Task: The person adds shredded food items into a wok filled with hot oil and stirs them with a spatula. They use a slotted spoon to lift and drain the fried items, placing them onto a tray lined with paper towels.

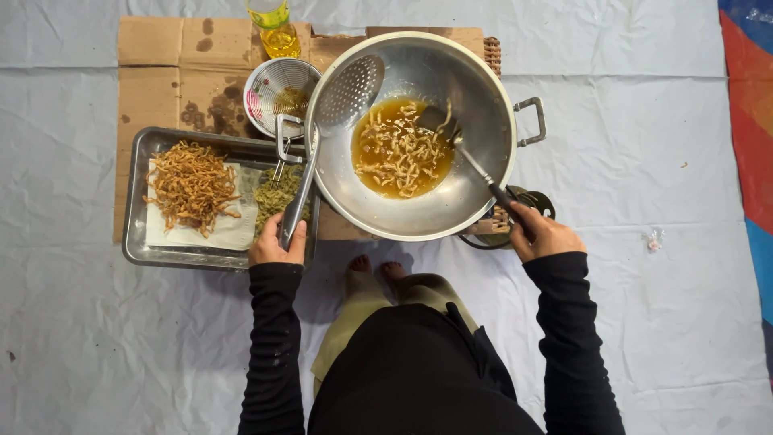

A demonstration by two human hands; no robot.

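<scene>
Black-sleeved arms reach up from bottom centre: left hand [276, 244] is closed on the handle of a perforated skimmer [348, 90] leaning on the wok's [483, 89] left rim, right hand [543, 236] grips a spatula [441, 121] w/ its blade in the oil among frying strips [396, 153]. Left of frame: metal tray [137, 242] w/ fried strips [192, 187] on paper; small strainer [282, 93] & oil bottle [275, 28] sit on cardboard [157, 72] at top, btwn tray & wok.

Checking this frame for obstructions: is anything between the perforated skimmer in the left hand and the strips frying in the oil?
Nothing visible does. The left hand holds the skimmer with its bowl against the wok's inner wall, above the oil. The strips lie open; only the spatula in the right hand touches their far edge.
</scene>
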